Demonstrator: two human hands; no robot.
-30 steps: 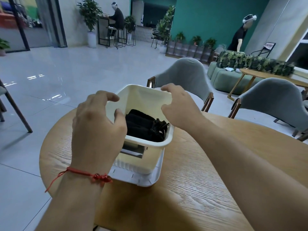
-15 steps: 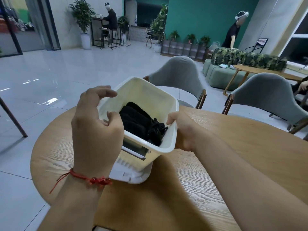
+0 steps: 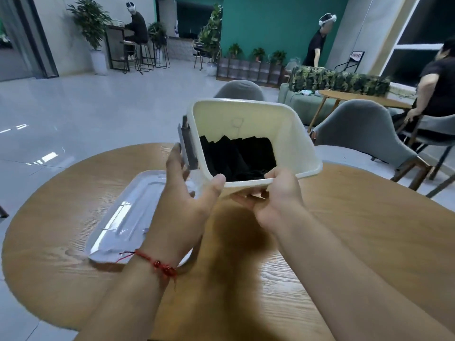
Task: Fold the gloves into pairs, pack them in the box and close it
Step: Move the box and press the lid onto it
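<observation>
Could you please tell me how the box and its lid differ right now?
The box is cream and opaque; the lid is paler, glossy and bluish-white. The box is deep and holds black gloves; the lid is shallow. The box is held tilted above the table by the left hand and right hand; the lid lies flat on the table. Both look like plastic with rounded corners.

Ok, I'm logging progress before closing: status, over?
Left hand and right hand grip box, held up, tilted toward camera. Black gloves inside. Lid off, lying on table left of box. Nothing in the way.
</observation>
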